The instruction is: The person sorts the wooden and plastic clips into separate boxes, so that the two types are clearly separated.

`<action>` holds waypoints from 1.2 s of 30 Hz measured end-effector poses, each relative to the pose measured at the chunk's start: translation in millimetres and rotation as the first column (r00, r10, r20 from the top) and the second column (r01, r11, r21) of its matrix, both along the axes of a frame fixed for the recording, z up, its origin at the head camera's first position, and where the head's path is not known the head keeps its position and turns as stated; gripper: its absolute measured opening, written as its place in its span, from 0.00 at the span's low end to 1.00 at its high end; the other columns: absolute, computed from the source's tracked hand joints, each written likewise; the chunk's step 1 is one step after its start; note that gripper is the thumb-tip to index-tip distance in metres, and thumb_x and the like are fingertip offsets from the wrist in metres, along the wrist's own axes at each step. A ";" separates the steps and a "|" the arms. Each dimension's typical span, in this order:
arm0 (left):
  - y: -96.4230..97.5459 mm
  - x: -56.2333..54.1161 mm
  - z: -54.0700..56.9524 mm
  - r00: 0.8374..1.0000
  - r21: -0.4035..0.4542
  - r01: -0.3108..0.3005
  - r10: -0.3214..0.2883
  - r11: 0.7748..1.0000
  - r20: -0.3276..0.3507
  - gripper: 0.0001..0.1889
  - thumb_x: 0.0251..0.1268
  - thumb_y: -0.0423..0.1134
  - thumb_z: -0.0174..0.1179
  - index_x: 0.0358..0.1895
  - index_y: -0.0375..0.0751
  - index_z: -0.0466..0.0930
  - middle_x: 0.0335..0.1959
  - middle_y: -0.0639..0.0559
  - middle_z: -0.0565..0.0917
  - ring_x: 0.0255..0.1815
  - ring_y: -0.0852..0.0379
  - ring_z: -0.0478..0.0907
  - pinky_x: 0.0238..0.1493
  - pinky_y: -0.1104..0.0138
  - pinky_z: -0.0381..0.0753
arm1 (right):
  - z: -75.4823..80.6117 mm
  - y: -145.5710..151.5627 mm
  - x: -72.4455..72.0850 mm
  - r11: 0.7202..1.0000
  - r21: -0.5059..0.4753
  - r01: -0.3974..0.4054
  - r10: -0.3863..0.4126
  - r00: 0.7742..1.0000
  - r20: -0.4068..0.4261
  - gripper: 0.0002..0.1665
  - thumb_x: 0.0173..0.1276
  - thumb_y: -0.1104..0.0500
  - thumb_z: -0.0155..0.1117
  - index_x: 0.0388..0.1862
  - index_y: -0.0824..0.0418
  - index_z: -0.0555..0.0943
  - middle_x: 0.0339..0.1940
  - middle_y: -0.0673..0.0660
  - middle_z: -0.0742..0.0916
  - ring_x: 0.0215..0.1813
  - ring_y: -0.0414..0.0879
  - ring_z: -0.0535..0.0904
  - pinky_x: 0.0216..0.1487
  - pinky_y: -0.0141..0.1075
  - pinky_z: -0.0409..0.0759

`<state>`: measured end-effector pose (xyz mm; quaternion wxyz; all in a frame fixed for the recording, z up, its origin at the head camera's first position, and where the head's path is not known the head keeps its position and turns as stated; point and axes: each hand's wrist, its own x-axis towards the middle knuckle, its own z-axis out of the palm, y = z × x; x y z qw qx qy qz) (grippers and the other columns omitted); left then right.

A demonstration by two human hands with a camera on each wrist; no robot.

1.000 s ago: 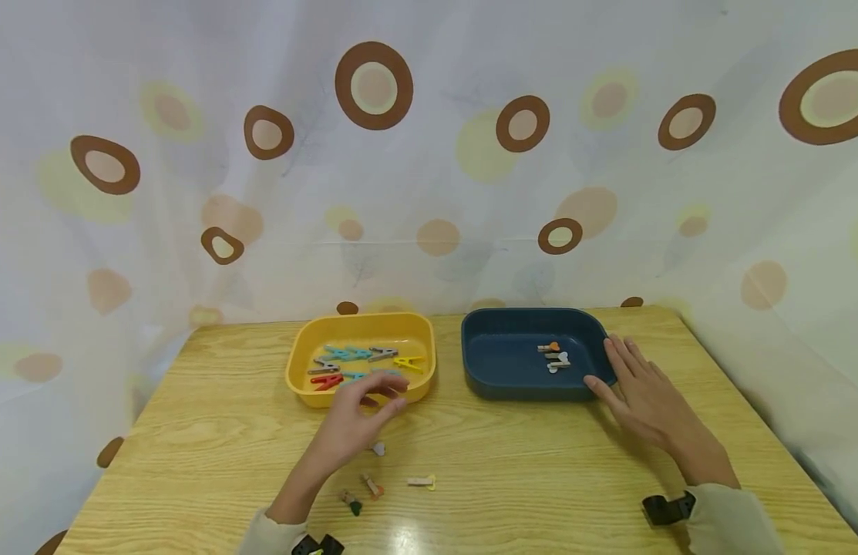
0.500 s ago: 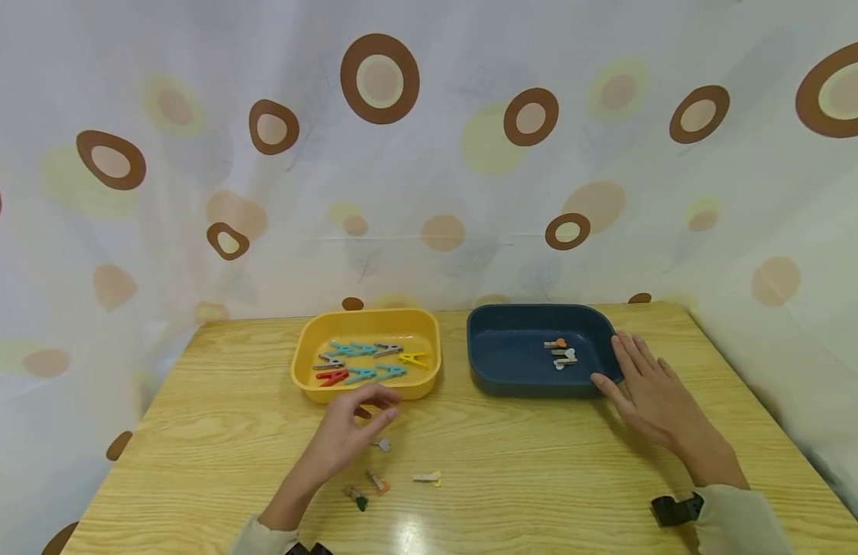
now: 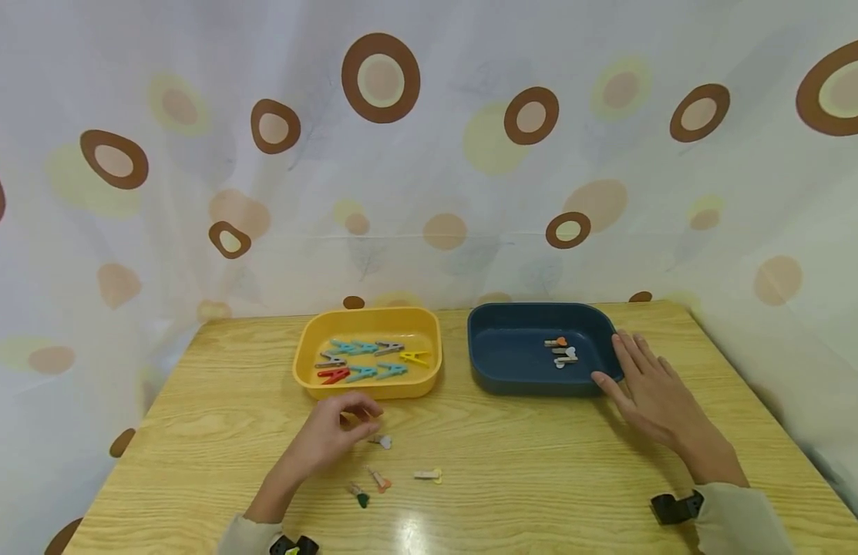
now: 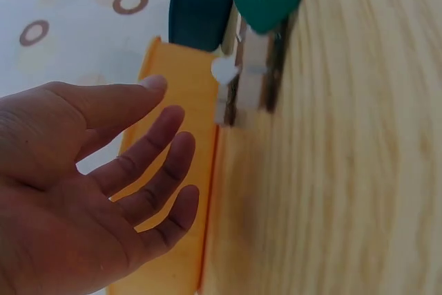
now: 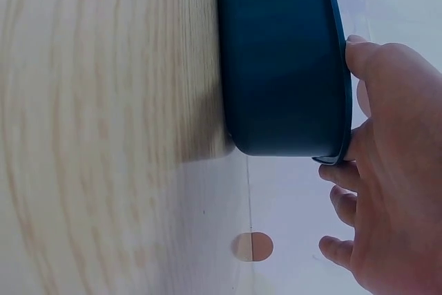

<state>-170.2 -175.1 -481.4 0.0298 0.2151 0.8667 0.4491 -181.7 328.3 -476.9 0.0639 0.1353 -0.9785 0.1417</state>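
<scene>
My left hand [image 3: 328, 433] hovers in front of the yellow tray [image 3: 368, 391], fingers loosely bent and apart, holding nothing. Just off its fingertips lies a small wooden clothespin with a white heart [image 3: 382, 441]. Nearer me are a clothespin with a green heart [image 3: 360, 496], one with an orange heart [image 3: 379, 479] and one with a yellow heart [image 3: 429, 475]. In the left wrist view the green-heart clothespin [image 4: 266, 39] looms close beyond the fingers. My right hand [image 3: 651, 393] rests against the right end of the blue tray [image 3: 533, 385], fingers extended, thumb at the rim.
Several plastic clips, among them a red clip [image 3: 334, 375] and a yellow clip [image 3: 415, 358], lie in the yellow tray. The blue tray holds a few wooden clothespins [image 3: 564, 352]. Behind the wooden table [image 3: 540, 478] hangs a patterned curtain [image 3: 442, 154].
My left hand has drawn left and slightly toward me from the yellow tray's front edge, uncovering more of the white-heart clothespin. The right hand stays at the blue tray while the head view shifts slightly.
</scene>
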 end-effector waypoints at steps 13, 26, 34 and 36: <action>-1.2 -7.1 -9.0 0.997 -0.088 0.071 -0.070 0.994 0.009 0.10 0.59 0.30 0.74 0.44 0.40 0.87 0.41 0.52 0.87 0.44 0.52 0.82 0.49 0.59 0.83 | 1.6 4.4 -1.4 1.000 -0.005 0.003 -0.003 1.000 -0.004 0.50 0.83 0.39 0.46 0.83 0.72 0.42 0.84 0.72 0.48 0.83 0.69 0.38 0.73 0.71 0.46; -0.1 -7.0 -11.8 0.997 -0.121 0.078 -0.078 0.990 0.007 0.04 0.63 0.30 0.72 0.36 0.43 0.88 0.33 0.58 0.85 0.34 0.60 0.77 0.38 0.67 0.78 | -1.7 3.1 0.2 0.999 -0.037 -0.010 0.010 1.000 0.014 0.50 0.84 0.40 0.47 0.83 0.72 0.41 0.84 0.71 0.46 0.83 0.65 0.33 0.74 0.71 0.45; -2.5 -4.6 -10.2 0.999 -0.141 0.053 -0.051 0.989 0.015 0.02 0.68 0.31 0.68 0.38 0.42 0.89 0.33 0.59 0.85 0.34 0.61 0.79 0.37 0.69 0.80 | -0.7 -0.1 -0.2 0.999 -0.045 -0.027 0.028 1.000 0.004 0.49 0.84 0.42 0.47 0.83 0.72 0.41 0.84 0.72 0.46 0.83 0.65 0.33 0.74 0.70 0.44; -3.6 -4.0 -9.8 0.999 -0.138 0.052 -0.050 0.989 0.019 0.02 0.68 0.31 0.68 0.38 0.41 0.89 0.33 0.59 0.86 0.34 0.61 0.80 0.37 0.69 0.80 | -0.7 -1.3 -0.4 0.998 -0.048 -0.031 0.031 1.000 0.001 0.49 0.84 0.42 0.47 0.83 0.72 0.41 0.84 0.72 0.47 0.84 0.65 0.33 0.75 0.70 0.43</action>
